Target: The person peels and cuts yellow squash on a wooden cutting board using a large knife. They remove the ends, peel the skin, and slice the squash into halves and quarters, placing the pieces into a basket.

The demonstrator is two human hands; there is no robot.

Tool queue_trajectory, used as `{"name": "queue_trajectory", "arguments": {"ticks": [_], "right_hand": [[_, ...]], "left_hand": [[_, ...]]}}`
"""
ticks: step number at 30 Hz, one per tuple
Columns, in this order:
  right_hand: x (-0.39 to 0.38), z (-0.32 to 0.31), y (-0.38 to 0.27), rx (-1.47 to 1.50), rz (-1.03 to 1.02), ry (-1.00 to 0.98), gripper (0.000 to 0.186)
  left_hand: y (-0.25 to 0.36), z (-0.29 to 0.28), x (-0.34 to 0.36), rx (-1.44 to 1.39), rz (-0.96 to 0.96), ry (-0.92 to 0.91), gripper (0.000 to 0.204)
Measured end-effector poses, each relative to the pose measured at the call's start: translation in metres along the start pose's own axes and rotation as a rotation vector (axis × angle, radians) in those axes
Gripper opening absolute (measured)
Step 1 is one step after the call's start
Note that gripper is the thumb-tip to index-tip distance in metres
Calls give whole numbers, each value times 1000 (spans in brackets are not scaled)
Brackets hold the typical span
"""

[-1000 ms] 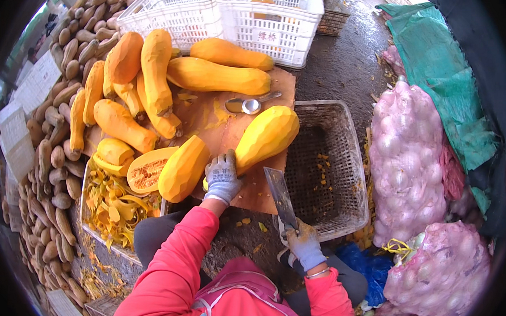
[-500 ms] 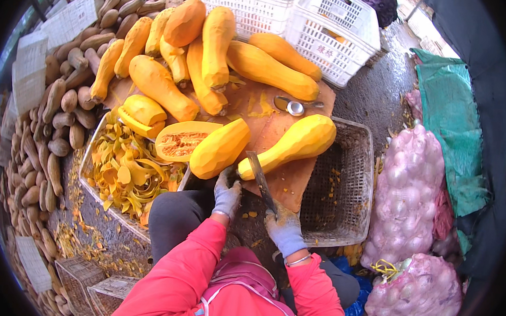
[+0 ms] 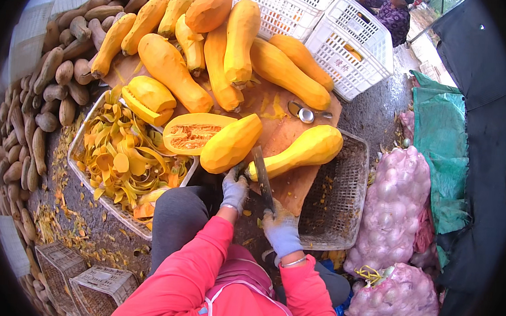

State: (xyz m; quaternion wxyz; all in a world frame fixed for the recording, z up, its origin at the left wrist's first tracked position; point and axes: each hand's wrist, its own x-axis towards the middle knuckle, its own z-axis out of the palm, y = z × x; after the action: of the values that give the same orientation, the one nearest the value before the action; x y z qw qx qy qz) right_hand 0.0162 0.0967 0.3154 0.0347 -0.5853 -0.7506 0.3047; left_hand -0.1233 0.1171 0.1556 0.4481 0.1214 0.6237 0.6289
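Observation:
A peeled yellow squash [image 3: 302,146] lies at the front of the brown cutting board [image 3: 279,199]. The cleaver [image 3: 262,173] in my gloved right hand [image 3: 279,228] stands upright with its blade at that squash's neck end. My gloved left hand [image 3: 234,191] is curled at the board's front edge beside the neck end; what its fingertips grip is hidden. Another peeled squash [image 3: 231,142] and a halved one showing seeds [image 3: 182,136] lie just left. A metal peeler [image 3: 307,115] sits behind.
Orange squashes [image 3: 174,74] crowd the board's back. A crate of peels [image 3: 78,160] stands left, a dark crate [image 3: 340,231] right. Piled squashes [image 3: 56,90] line the left, onion sacks [image 3: 387,211] the right. Beyond white crates [image 3: 350,48] is a person in a patterned top [image 3: 386,19].
The view has shifted, moving the board leftward and bringing a person into sight. My right hand has raised the cleaver to the squash's neck; my left hand has moved to the board's front edge.

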Motion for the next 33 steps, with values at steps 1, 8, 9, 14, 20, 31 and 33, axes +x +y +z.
{"name": "queue_trajectory", "arguments": {"ticks": [1,8,9,14,20,31,33], "right_hand": [[-5,-7,-6,43,-26,39,47],[6,15,-2,-189,87,-73,45],[16,27,3,-172,122,-102,40],[29,39,29,-119,78,-138,42],[43,31,23,-191,129,-302,39],[49,53,28,-150,245,-261,36],[43,59,29,-113,208,-214,35]], "left_hand": [[0,0,-2,-2,0,0,45],[-1,0,-7,83,82,18,45],[-1,0,-6,131,71,32,45],[-5,-3,-4,346,159,11,44],[-11,-1,-1,424,203,-27,55],[12,5,-5,35,28,-104,56],[18,5,-8,-95,-55,-101,55]]}}
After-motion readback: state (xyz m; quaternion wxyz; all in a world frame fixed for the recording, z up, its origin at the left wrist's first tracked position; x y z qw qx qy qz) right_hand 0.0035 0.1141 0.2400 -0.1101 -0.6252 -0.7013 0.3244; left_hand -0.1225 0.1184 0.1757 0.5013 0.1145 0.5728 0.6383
